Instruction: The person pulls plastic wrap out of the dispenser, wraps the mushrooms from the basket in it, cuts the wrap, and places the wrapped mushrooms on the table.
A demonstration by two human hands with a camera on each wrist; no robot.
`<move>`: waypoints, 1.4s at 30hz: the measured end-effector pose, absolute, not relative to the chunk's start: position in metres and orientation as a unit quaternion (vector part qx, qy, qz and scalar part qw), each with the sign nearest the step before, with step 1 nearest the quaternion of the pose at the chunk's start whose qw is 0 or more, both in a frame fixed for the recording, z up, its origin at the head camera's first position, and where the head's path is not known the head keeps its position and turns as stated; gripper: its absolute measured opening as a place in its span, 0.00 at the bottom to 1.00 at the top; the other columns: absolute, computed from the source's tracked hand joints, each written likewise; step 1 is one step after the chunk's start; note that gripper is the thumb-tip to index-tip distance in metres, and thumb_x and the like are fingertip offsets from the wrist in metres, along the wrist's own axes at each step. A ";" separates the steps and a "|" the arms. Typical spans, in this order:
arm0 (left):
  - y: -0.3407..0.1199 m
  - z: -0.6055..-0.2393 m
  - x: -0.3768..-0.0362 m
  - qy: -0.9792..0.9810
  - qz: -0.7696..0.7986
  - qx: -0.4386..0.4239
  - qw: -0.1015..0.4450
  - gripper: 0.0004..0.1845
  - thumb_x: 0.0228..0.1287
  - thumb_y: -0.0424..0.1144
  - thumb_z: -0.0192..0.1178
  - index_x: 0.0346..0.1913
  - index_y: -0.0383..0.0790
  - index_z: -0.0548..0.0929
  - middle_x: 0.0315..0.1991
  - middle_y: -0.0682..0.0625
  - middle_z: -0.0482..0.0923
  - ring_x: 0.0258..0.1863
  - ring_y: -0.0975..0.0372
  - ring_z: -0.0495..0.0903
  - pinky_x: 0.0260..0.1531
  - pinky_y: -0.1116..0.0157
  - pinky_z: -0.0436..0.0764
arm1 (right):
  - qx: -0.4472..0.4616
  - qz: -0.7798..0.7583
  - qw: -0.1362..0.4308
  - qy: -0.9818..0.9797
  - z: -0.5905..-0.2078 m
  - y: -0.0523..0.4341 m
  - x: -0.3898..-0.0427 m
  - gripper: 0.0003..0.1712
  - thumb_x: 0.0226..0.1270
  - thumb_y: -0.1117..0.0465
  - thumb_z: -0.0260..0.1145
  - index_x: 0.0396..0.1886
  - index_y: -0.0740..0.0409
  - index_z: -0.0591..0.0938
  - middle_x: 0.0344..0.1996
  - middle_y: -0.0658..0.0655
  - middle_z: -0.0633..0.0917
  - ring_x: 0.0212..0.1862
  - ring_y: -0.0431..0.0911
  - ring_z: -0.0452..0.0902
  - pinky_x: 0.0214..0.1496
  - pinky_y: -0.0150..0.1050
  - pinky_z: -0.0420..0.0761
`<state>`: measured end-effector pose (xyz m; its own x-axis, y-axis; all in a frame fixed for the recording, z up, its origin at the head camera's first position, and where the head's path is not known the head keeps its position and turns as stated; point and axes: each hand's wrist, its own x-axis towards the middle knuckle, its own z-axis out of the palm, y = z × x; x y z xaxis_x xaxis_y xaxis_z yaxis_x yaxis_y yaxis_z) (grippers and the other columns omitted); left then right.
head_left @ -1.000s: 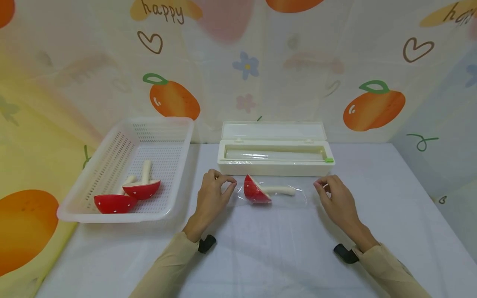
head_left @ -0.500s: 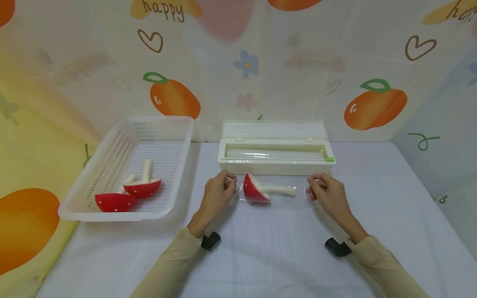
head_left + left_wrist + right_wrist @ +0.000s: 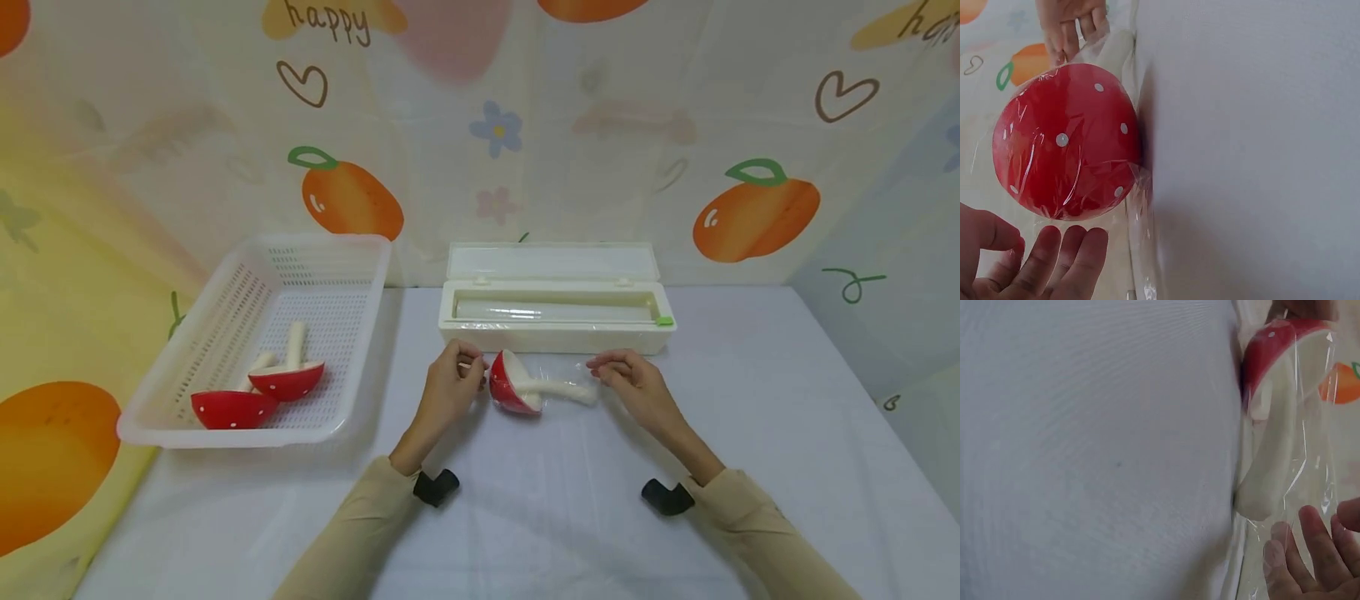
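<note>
Just beyond my fingers, a white box [image 3: 555, 340] is standing lid up, a roll [image 3: 551, 312] inside; leftward, a basket [image 3: 225, 438] is holding two red-capped mushrooms [image 3: 288, 383]. Between my hands a wrapped mushroom [image 3: 507, 392] is lying on the white-covered counter [image 3: 555, 517], before a fruit-printed backdrop [image 3: 555, 167]. My right fingers [image 3: 1322, 550] are stretching fairly straight beside the film [image 3: 1310, 450]; whether my left fingers [image 3: 1082, 265] are pinching any, I can't tell.
</note>
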<state>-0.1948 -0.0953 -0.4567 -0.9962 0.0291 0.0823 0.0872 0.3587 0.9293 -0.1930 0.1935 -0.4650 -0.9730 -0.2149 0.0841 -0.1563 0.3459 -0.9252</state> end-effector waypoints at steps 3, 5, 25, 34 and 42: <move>-0.092 -0.461 -0.196 -0.825 -0.563 -0.036 0.017 0.07 0.70 0.32 0.56 0.47 0.33 0.76 0.41 0.39 0.83 0.32 0.58 0.84 0.30 0.69 0.84 | -0.147 -0.507 0.027 0.849 -0.469 0.189 -0.191 0.17 0.73 0.67 0.58 0.58 0.66 0.78 0.55 0.65 0.84 0.57 0.54 0.81 0.57 0.31 0.80; -0.091 -0.463 -0.195 -0.827 -0.560 -0.037 0.010 0.08 0.70 0.33 0.56 0.48 0.34 0.76 0.42 0.40 0.83 0.32 0.61 0.83 0.30 0.68 0.84 | -0.175 -0.463 0.024 0.869 -0.471 0.185 -0.190 0.19 0.68 0.69 0.61 0.58 0.65 0.79 0.54 0.63 0.85 0.56 0.56 0.81 0.58 0.39 0.80; -0.089 -0.468 -0.194 -0.829 -0.554 -0.068 0.037 0.05 0.65 0.28 0.58 0.39 0.34 0.72 0.32 0.41 0.80 0.25 0.63 0.79 0.23 0.73 0.78 | -0.245 -0.331 0.008 0.911 -0.466 0.176 -0.192 0.13 0.60 0.68 0.71 0.43 0.61 0.78 0.37 0.55 0.85 0.37 0.43 0.77 0.41 0.38 0.79; -0.093 -0.468 -0.189 -0.835 -0.531 -0.134 0.045 0.11 0.64 0.25 0.53 0.46 0.36 0.77 0.43 0.43 0.82 0.42 0.56 0.81 0.39 0.68 0.82 | -0.263 -0.332 -0.027 0.905 -0.459 0.181 -0.183 0.09 0.67 0.67 0.66 0.45 0.63 0.79 0.42 0.57 0.86 0.45 0.49 0.81 0.49 0.48 0.80; -0.096 -0.454 -0.182 -0.863 -0.453 -0.215 0.059 0.32 0.55 0.24 0.59 0.65 0.36 0.68 0.56 0.43 0.76 0.55 0.52 0.75 0.52 0.54 0.82 | -0.232 -0.359 -0.006 0.904 -0.443 0.187 -0.181 0.13 0.71 0.68 0.62 0.53 0.66 0.76 0.47 0.60 0.84 0.47 0.49 0.77 0.50 0.45 0.80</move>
<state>-0.1820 -0.0965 -0.4542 -0.9008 0.3173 0.2966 0.4243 0.4971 0.7569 -0.1808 0.1868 -0.4431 -0.8927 -0.4148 0.1761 -0.4228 0.6357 -0.6459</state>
